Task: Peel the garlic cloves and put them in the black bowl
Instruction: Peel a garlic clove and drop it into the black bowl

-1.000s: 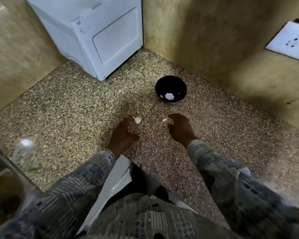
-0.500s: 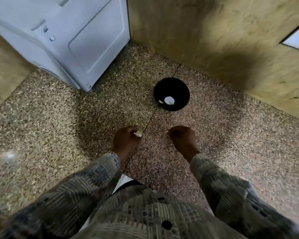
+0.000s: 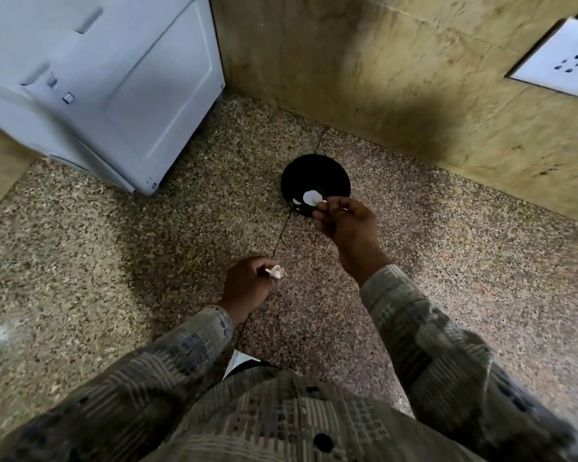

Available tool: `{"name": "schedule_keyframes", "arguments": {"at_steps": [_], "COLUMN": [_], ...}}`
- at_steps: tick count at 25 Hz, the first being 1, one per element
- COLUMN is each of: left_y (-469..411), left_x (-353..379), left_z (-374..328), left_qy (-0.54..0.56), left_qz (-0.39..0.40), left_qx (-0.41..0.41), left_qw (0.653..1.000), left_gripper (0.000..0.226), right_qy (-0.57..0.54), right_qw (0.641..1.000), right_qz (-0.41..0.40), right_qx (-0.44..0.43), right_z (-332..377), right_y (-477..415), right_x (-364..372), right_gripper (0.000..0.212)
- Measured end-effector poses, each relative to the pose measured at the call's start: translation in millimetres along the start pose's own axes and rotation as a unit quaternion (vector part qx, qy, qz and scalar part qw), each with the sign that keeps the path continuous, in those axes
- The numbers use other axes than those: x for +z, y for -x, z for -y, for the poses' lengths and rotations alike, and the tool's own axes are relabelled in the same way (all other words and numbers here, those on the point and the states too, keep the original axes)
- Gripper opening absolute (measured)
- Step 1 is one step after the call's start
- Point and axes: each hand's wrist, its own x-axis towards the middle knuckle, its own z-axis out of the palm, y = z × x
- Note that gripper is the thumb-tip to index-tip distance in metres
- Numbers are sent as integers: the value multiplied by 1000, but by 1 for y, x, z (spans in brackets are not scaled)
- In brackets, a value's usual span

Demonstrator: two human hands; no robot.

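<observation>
The black bowl [image 3: 315,173] stands on the speckled stone counter near the back wall, with pale peeled garlic pieces [image 3: 311,197] lying inside it. My right hand [image 3: 346,221] is at the bowl's near rim and pinches a small pale garlic clove [image 3: 322,203] between thumb and fingertips. My left hand [image 3: 249,285] is lower, nearer to me, above the counter. It pinches a whitish piece of garlic with loose skin [image 3: 276,271].
A white appliance [image 3: 107,85] stands at the back left of the counter. Tan tiled walls close off the corner behind the bowl, and a white socket plate [image 3: 561,61] is on the right wall. The counter's front edge [image 3: 237,361] is just before my body.
My right hand has moved forward from beside the left hand to the bowl's rim, carrying the clove. My left hand has stayed about where it was, holding its piece.
</observation>
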Motion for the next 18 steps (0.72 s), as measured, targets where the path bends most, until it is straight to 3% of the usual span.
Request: {"name": "schedule_keyframes", "arguments": {"at_steps": [4,8,12,18], "left_y": [-2,-2,1,8], "left_x": [4,8,5,5], "left_z": [0,-4,-3,-4], "left_qy": [45,106,136,116], "left_qz": [9,39,83,78], "left_qx": [6,-19,13,58], "left_qw": [999,993,987,988], "left_gripper": [31,25,46,35], "right_qy": [222,464,465,482], "right_qw": [975,879,871,858], "right_qz": [-7,108,128,127], "right_qx": [-28,-39,-96,-123], "right_z": [-12,-56,-78,-79], "right_y": [9,32,44,46], "right_x": [-10,-25,-27,-34], "right_gripper": [11,19,17,12]}}
